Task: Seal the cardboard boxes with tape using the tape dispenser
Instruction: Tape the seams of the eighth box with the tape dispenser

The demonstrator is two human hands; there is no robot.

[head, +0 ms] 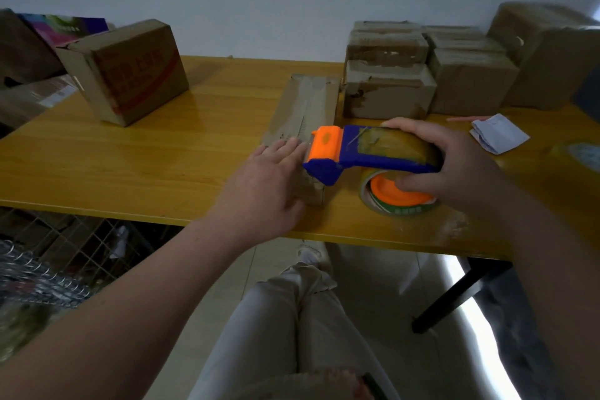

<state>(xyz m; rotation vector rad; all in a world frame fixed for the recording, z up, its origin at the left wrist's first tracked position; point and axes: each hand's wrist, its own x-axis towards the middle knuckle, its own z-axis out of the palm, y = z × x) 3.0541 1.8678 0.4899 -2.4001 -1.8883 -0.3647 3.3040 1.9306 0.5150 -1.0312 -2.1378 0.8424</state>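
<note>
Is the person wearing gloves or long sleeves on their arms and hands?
No gloves: the left hand and right hand are bare, with no rings, watch or bracelet showing. The left forearm and right forearm are bare too, with no sleeve in view.

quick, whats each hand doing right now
Left hand: open, fingers flat on the long box.
Right hand: holding the tape dispenser.
</note>
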